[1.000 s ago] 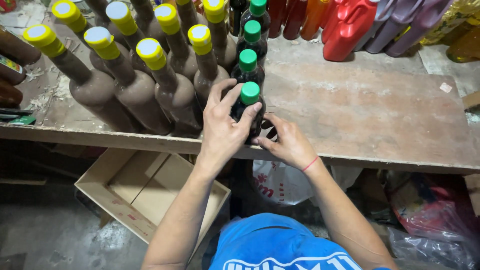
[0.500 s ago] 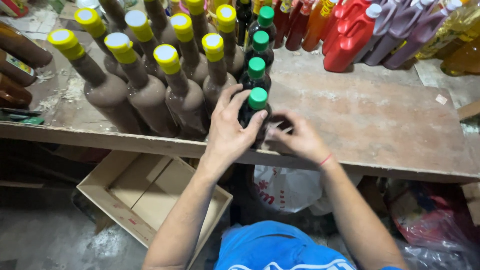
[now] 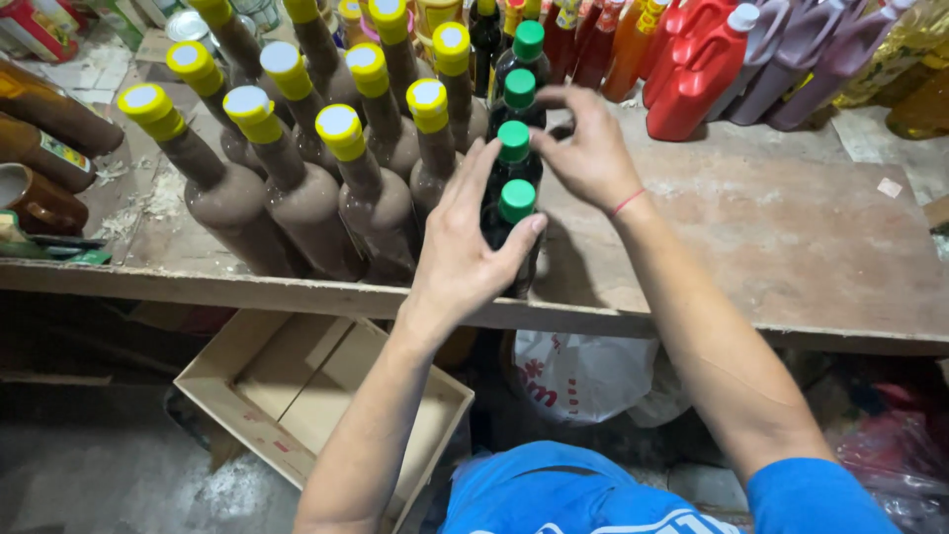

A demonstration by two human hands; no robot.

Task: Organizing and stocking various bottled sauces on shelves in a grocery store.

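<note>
1. The front bottle [image 3: 515,229] with the green cap stands upright at the near edge of the wooden shelf [image 3: 751,247], first in a single file of dark green-capped bottles that runs straight away from me. Its long axis is vertical, cap toward my eyes.
2. My left hand [image 3: 465,252] is wrapped against that bottle's left side, fingers pointing up along its neck, thumb tip touching just under the cap. The grip is narrow, closed around the bottle's body rather than spread.
3. My right hand [image 3: 590,148] is farther back and to the right, beside the second green cap [image 3: 513,140] and third green cap [image 3: 519,88]. Its fingers are curled loosely and half open; I cannot tell whether they touch a bottle, and they hold nothing I can see.
4. So the left hand is the nearer one to the front bottle, which lies just right of its palm.
5. Left of the file stands a cluster of brown bottles [image 3: 297,198] with yellow caps, just beside my left wrist.
6. Red and purple jugs [image 3: 702,69] stand well apart at the back right; an open cardboard box [image 3: 297,396] sits below the shelf.
</note>
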